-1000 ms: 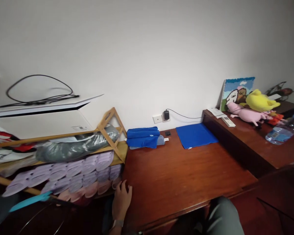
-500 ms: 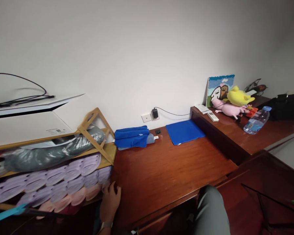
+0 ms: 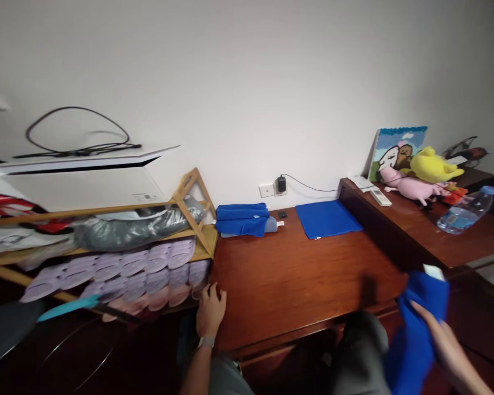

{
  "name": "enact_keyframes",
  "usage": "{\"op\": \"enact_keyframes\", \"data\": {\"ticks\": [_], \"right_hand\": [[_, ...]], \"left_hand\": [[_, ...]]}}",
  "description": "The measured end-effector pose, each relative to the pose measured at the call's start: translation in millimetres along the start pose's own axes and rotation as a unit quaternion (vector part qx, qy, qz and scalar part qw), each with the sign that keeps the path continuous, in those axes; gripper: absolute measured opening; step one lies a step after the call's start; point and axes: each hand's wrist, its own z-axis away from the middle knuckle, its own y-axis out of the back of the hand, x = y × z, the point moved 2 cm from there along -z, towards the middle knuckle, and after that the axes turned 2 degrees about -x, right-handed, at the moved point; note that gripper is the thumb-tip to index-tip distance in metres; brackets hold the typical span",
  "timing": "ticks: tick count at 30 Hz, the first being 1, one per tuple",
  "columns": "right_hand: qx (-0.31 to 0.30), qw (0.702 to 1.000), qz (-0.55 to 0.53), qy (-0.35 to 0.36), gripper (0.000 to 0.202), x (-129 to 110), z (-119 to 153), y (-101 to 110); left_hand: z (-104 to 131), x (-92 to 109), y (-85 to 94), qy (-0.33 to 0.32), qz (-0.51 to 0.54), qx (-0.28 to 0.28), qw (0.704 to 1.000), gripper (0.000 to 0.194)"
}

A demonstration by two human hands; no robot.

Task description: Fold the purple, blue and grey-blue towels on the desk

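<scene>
At the lower right of the frame, the fingers of the right hand [image 3: 447, 340] are closed on a blue cloth [image 3: 417, 318], one digit laid across its face and pointing to the upper left; the others are mostly hidden, so how tightly they grip cannot be told. The cloth hangs as a long, narrow shape, its long axis running from upper right to lower left, steeply slanted. Its upper end, with a white tag [image 3: 434, 272] sticking out at the top, points up and slightly right, while the lower end runs off the bottom of the frame, and blur softens its outline. The left hand [image 3: 211, 311], left of the bottom centre, has its fingers loosely bent and a little apart, with nothing held; it lies at the left edge of the brown table [image 3: 300, 280], just beside the slippers [image 3: 148, 280], and a wristband [image 3: 206, 342] circles its wrist. Farther out, at the table's back edge near the middle of the frame, a folded blue stack [image 3: 241, 219] lies lengthwise from left to right. To its right, apart from it, a flat blue square [image 3: 329, 218] is spread out beside the raised ledge [image 3: 411, 225]. On that ledge, at the right of the frame, are a white remote [image 3: 381, 198], a pink plush toy [image 3: 411, 186], a yellow plush toy [image 3: 434, 164] and a tilted-looking plastic bottle [image 3: 465, 211].
</scene>
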Motion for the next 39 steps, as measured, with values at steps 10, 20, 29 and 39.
{"op": "enact_keyframes", "data": {"ticks": [10,20,29,39], "right_hand": [[-0.341,0.907,-0.242,-0.057,0.041,1,31,-338],[-0.325,0.877,0.181,0.303,0.022,116,-3,-368],[-0.254,0.878,0.312,0.26,0.029,45,-98,-523],[-0.3,0.839,0.302,0.338,0.02,63,-90,-467]], "left_hand": [[4,4,6.8,0.027,-0.005,-0.035,0.999,0.043],[7,-3,0.5,0.025,-0.014,-0.018,0.999,0.04],[9,-8,-2.2,0.06,-0.011,-0.049,0.997,0.042],[6,-8,-2.1,0.083,-0.027,-0.095,0.992,0.047]]}}
